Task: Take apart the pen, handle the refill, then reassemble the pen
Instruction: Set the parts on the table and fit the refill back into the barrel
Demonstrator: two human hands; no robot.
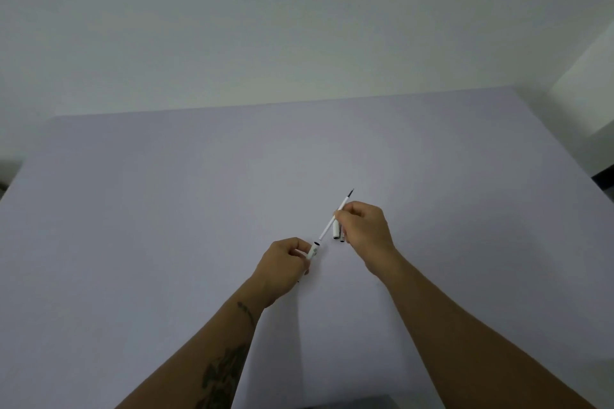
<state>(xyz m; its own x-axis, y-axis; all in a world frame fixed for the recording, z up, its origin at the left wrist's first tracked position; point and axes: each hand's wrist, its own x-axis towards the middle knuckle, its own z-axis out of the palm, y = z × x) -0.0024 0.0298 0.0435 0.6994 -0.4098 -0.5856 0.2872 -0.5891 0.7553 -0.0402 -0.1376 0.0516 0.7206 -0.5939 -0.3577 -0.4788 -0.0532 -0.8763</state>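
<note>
Hovering refill (329,226), barrel (312,251) mid-table (166,209).

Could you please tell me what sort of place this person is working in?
Probably a plain indoor room with a bare work table: blank pale wall behind it, and only the hands with the pen barrel and refill.

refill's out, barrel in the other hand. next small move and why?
Probably slide the refill back into the pen barrel. The right hand pinches it with its rear end just short of the barrel's open mouth, roughly aligned, and the left hand holds the barrel tilted toward it.
</note>
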